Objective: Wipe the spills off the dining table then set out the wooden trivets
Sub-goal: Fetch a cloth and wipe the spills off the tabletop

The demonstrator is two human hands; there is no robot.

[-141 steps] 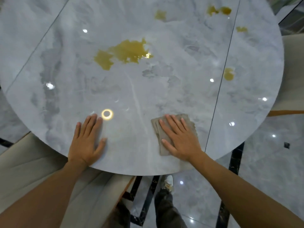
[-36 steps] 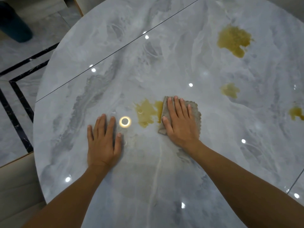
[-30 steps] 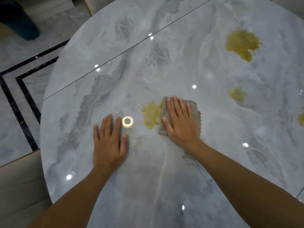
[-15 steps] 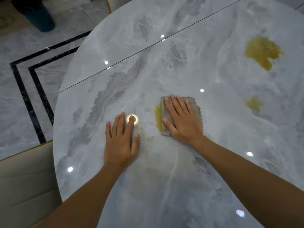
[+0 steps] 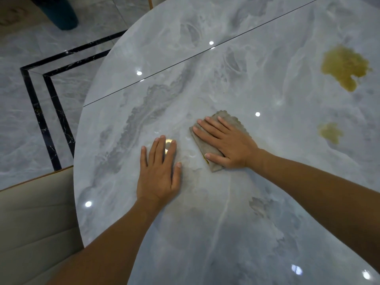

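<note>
My right hand (image 5: 228,144) lies flat on a folded grey-beige cloth (image 5: 226,119), pressing it onto the round grey marble table (image 5: 205,223). A thin yellow sliver of spill shows at the cloth's near edge. My left hand (image 5: 159,173) rests palm down on the bare tabletop just left of the cloth, fingers spread. A large yellow-brown spill (image 5: 345,66) sits at the far right, and a smaller spill (image 5: 330,132) lies nearer, right of the cloth. No wooden trivets are in view.
A beige padded chair (image 5: 35,223) stands against the table's left edge. A dark teal object (image 5: 59,13) sits on the marble floor at top left. A thin seam (image 5: 185,60) crosses the tabletop diagonally.
My right hand has pushed the cloth left over the nearest yellow spill, which is now almost entirely covered. My view has shifted, so the table sits further right. My left hand stays flat.
</note>
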